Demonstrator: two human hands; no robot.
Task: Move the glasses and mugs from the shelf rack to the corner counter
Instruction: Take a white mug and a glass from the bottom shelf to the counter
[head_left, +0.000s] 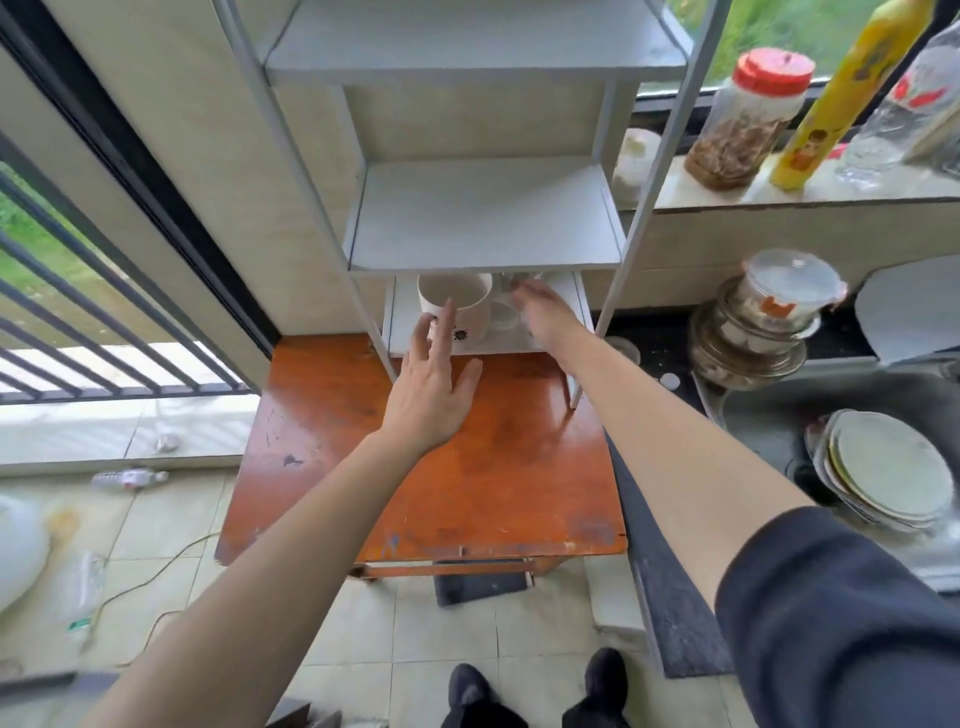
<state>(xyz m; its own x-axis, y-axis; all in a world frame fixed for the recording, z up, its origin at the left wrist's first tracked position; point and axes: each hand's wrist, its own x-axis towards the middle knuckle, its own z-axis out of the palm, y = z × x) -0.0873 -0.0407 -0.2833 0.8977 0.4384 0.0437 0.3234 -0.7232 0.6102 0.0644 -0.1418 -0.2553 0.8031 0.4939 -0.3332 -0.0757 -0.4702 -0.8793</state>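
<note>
A white shelf rack (485, 218) stands on an orange table (498, 467). On its lowest shelf sits a white mug (457, 304) with a dark print, its handle to the right. Behind that handle a clear glass (511, 283) is partly hidden under the shelf above. My left hand (428, 395) hovers in front of the mug with fingers spread, holding nothing. My right hand (540, 312) reaches into the lowest shelf beside the glass; its fingertips are blurred and hidden, and I cannot tell whether they touch the glass.
The dark counter (649, 358) lies right of the table, with stacked glass bowls (753, 332) and a sink holding plates (883, 467). On the windowsill stand a red-lidded jar (748, 119) and a yellow bottle (841, 98). A window with bars is at left.
</note>
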